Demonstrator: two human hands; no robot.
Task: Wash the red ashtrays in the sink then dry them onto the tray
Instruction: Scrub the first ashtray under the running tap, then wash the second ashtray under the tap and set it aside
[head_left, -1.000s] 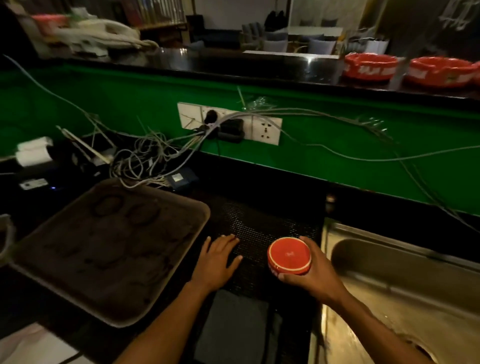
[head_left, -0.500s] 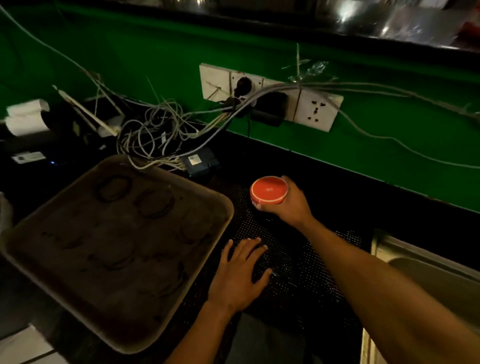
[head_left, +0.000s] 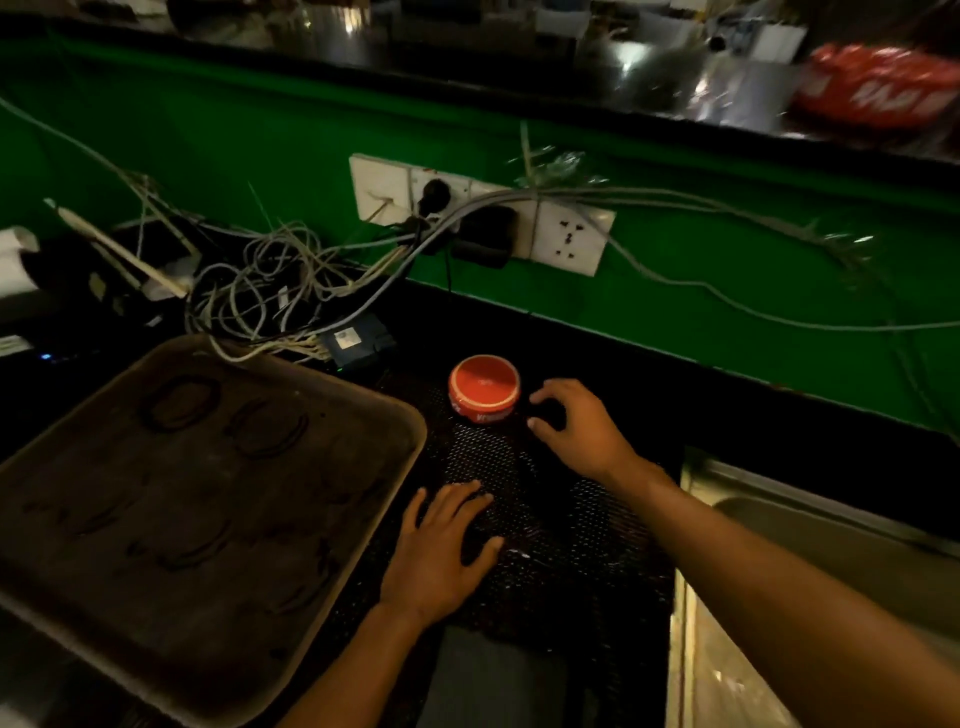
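Ashtray (head_left: 484, 388) on mat (head_left: 545, 519); my right hand (head_left: 582, 431) loose beside it, left (head_left: 441, 551) flat; sink (head_left: 810, 587) cut off.

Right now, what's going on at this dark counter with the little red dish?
A person is working at a counter beside a sink. A red ashtray sits upside down on a black perforated mat, just right of a big tray that holds no ashtray. The right hand hovers next to the ashtray with fingers loosely curled, not touching it. The left hand rests flat on the mat. Another red ashtray waits, blurred, on the upper ledge.
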